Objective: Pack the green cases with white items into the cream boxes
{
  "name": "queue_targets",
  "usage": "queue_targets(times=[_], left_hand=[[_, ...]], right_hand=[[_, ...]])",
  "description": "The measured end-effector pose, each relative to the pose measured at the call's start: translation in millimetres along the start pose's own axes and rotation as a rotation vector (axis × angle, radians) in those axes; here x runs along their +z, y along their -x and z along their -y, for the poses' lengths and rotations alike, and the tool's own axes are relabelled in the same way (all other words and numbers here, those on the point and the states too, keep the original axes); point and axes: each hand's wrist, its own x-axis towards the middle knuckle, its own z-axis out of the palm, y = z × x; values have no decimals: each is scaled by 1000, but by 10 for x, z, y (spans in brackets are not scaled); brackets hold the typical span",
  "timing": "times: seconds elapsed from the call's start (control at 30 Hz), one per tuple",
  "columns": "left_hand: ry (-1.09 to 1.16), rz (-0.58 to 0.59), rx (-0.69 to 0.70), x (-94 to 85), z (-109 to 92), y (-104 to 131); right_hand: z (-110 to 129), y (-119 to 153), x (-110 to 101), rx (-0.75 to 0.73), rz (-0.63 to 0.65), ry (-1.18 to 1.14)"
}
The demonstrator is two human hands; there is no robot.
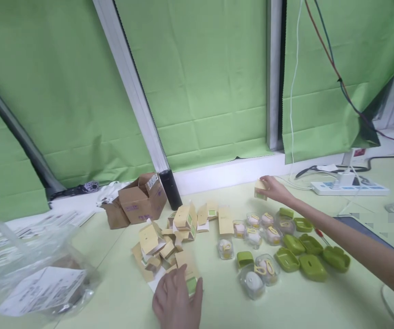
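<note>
My right hand [275,189] is raised over the far side of the table, closed on a small tan cardboard box [260,188]. My left hand [179,299] is at the near edge of a pile of tan boxes, thumb and fingers apart. Its fingers lie against a flattened tan box [187,261] with a green label; whether they grip it is hard to see. Between the hands stand several clear plastic cases [252,281] with pale round contents, some showing yellow loop handles. Green plastic cases [312,267] lie below my right forearm, several of them open.
A brown carton [144,201] and a black cylinder [170,188] stand by the wall. At the left lies a clear plastic bag [39,274] with a printed sheet. A white power strip [350,188] with cables and a dark flat device [364,230] are at the right.
</note>
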Motion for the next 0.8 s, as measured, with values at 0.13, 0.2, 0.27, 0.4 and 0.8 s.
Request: queue_targets(times=[0.13,0.2,0.27,0.4,0.8], left_hand=[[124,83,73,132,27,115],[272,252,191,181,-140,137],[371,448,257,201,-356,139],[361,604,233,156,-698,68],[257,528,591,375,-760,-414]], right_hand=[[-90,-35,105,20,83,85],[-2,68,94,-40,98,111],[159,260,62,-145,131,115],[544,905,8,-376,297,61],[747,1635,121,-286,392,-148]])
